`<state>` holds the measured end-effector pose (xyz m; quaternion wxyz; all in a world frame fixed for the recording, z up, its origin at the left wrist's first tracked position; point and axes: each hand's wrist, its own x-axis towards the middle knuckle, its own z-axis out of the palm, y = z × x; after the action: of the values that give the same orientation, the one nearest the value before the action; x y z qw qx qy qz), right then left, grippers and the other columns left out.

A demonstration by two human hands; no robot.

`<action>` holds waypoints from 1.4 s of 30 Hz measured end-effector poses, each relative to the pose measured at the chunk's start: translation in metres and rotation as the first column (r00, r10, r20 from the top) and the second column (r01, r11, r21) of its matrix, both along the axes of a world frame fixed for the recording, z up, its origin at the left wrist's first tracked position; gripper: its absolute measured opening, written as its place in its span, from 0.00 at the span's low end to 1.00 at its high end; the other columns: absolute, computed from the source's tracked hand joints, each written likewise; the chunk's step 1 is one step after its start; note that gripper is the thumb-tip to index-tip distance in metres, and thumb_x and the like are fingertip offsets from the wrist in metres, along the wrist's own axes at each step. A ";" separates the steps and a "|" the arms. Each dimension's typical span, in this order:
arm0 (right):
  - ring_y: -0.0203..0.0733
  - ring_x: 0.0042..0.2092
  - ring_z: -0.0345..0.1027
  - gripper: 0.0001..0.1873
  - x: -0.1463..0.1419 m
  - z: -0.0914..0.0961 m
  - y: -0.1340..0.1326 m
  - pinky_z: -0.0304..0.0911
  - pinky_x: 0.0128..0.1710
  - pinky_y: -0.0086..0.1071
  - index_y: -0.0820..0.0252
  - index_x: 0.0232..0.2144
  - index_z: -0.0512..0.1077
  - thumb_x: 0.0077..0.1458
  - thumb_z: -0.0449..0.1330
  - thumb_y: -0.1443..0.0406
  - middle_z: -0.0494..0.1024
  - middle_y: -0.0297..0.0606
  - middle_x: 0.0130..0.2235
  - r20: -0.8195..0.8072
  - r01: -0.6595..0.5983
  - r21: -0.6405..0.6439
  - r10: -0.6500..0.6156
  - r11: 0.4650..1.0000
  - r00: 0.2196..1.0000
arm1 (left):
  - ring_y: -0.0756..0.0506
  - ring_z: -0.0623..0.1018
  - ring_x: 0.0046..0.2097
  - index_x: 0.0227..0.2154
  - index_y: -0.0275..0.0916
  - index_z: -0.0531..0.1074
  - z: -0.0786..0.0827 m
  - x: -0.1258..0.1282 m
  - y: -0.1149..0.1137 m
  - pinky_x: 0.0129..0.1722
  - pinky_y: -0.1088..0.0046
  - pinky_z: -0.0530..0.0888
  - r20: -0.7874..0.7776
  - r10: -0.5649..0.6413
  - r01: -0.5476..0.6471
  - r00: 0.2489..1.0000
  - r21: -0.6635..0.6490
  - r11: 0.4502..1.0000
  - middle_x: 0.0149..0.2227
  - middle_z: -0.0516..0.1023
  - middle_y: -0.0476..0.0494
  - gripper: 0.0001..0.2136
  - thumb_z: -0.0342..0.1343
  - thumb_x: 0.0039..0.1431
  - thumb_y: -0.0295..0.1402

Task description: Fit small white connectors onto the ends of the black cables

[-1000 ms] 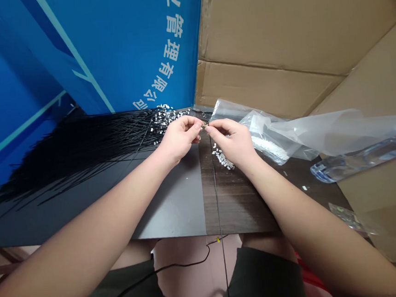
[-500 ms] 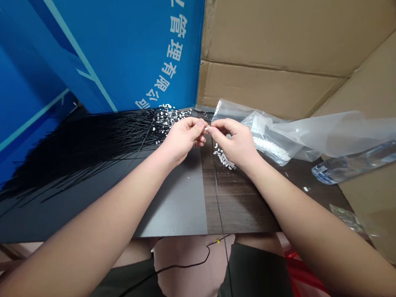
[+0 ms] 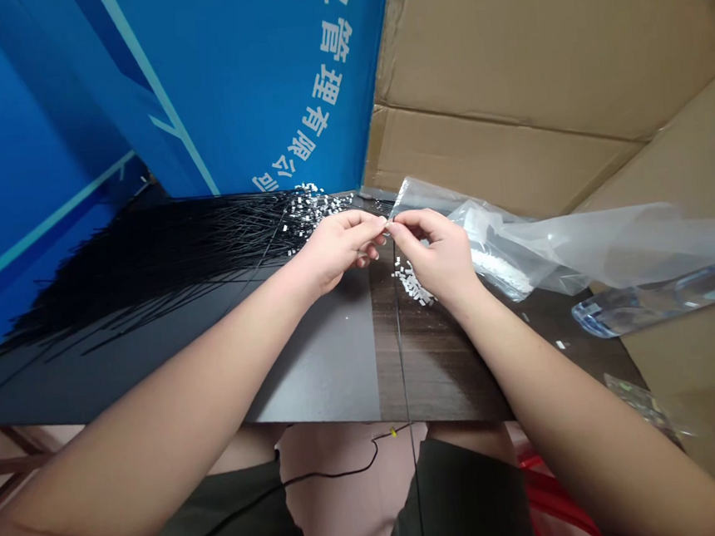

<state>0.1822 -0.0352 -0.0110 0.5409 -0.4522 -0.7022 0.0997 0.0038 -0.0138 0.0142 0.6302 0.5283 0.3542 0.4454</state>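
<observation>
My left hand (image 3: 348, 248) is closed in a pinch, its fingertips meeting those of my right hand (image 3: 434, 249) above the table. A tiny white piece seems to sit at the left fingertips, mostly hidden. From the right hand's pinch a thin black wire (image 3: 400, 339) hangs straight down past the table's front edge. Below the right hand lies a small heap of white pieces (image 3: 414, 284). To the left, a large bundle of black wires (image 3: 162, 252) rests on the table, with white pieces (image 3: 311, 209) on their ends.
A clear plastic bag (image 3: 495, 264) holding white pieces lies at the right. Beside it is a clear plastic bottle (image 3: 648, 301). A blue printed panel (image 3: 241, 78) and cardboard (image 3: 502, 63) stand behind the table (image 3: 322, 371). A black cable (image 3: 313, 479) hangs beneath.
The view has shifted slightly, so most things sit a little further right. Both hands stay pinched together, fingertips closer around the joint; the wire still hangs down.
</observation>
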 end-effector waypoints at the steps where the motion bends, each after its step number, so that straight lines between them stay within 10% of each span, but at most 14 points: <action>1: 0.41 0.36 0.73 0.07 0.000 0.000 0.000 0.69 0.42 0.38 0.56 0.36 0.80 0.65 0.65 0.61 0.84 0.37 0.38 -0.001 0.002 -0.005 -0.002 1.000 1.000 | 0.55 0.72 0.26 0.30 0.36 0.75 -0.001 0.000 0.001 0.26 0.78 0.65 -0.001 0.000 0.000 1.000 0.007 1.000 0.28 0.75 0.50 0.07 0.65 0.63 0.31; 7: 0.39 0.33 0.73 0.09 -0.001 0.004 -0.002 0.69 0.39 0.37 0.56 0.34 0.81 0.60 0.69 0.57 0.83 0.35 0.34 -0.245 -0.082 -0.183 0.035 0.980 0.969 | 0.55 0.69 0.26 0.28 0.36 0.75 0.000 -0.001 0.003 0.24 0.80 0.63 0.004 0.048 -0.047 0.999 -0.043 0.998 0.28 0.75 0.49 0.07 0.67 0.58 0.31; 16: 0.33 0.25 0.68 0.12 -0.008 0.010 -0.005 0.61 0.26 0.31 0.59 0.29 0.84 0.49 0.76 0.57 0.81 0.35 0.27 -0.500 -0.420 -0.516 0.136 0.746 0.855 | 0.57 0.62 0.21 0.24 0.34 0.75 0.003 0.000 0.006 0.19 0.80 0.56 0.049 0.088 -0.076 0.995 -0.203 0.976 0.23 0.69 0.51 0.05 0.64 0.51 0.28; 42: 0.31 0.23 0.61 0.14 -0.007 0.011 -0.006 0.55 0.24 0.31 0.59 0.17 0.77 0.48 0.75 0.62 0.74 0.32 0.21 -0.486 -0.393 -0.543 0.104 0.742 0.868 | 0.56 0.62 0.23 0.20 0.37 0.69 -0.001 0.001 0.004 0.24 0.76 0.56 -0.058 0.073 -0.078 0.996 -0.078 0.994 0.22 0.67 0.50 0.10 0.65 0.49 0.28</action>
<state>0.1752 -0.0414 0.0002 0.4800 -0.4720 -0.5483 0.4962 0.0051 -0.0099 0.0135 0.6237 0.5008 0.4088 0.4394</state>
